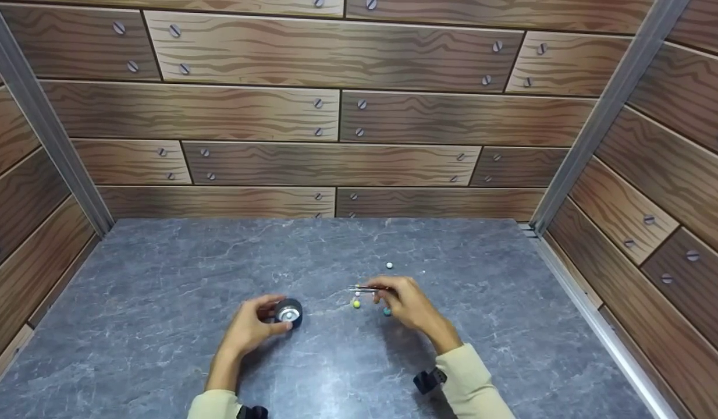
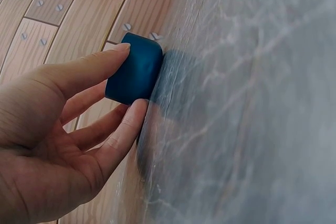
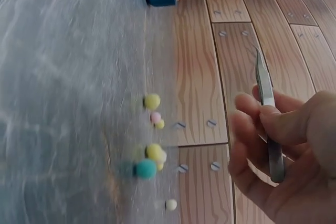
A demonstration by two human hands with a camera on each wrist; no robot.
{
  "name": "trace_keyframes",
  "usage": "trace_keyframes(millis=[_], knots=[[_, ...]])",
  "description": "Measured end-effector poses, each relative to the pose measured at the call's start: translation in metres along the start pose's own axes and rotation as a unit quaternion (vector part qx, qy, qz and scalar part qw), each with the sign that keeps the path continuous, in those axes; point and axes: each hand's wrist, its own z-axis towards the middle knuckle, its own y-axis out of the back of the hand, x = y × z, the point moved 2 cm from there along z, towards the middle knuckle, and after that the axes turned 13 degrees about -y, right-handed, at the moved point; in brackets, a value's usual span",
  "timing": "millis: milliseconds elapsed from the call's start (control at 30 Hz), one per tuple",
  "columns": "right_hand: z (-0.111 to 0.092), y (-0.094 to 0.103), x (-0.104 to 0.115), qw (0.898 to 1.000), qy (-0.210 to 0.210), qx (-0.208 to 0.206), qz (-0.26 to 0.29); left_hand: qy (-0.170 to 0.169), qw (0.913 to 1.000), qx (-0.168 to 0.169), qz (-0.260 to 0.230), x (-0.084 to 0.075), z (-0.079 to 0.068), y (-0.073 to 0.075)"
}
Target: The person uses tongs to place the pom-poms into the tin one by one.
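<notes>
In the head view, a small, short dark blue cup [image 1: 290, 302] with a silvery inside stands on the tabletop, a small pale spot showing at its bottom. My left hand [image 1: 248, 327] grips its side between thumb and fingers; the left wrist view shows the thumb on the blue wall [image 2: 137, 69]. Metal tweezers [image 3: 266, 93] are pinched in my right hand [image 1: 410, 305], their tips pointing left above the small balls. Near that hand lie a yellow ball [image 1: 356, 304] and a teal ball [image 1: 387, 312]. The right wrist view also shows a small pink ball [image 3: 156, 117].
A white ball [image 1: 389, 265] lies farther back, beyond the right hand. The grey marbled tabletop [image 1: 190, 262] is bordered by wood-patterned walls [image 1: 336, 116] at the back and both sides, with metal posts [image 1: 597, 116] at the corners.
</notes>
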Motion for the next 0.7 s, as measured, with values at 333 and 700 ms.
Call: trace_keyframes(millis=[333,700], knots=[[-0.005,0.007,-0.017,0.997,-0.048,-0.051,-0.010,0.003,1.0000,-0.001,0.007,0.000,-0.002,0.001],[-0.006,0.019,-0.038,0.992,-0.065,-0.093,-0.054,-0.005,1.0000,0.001,-0.001,0.000,0.000,0.001]])
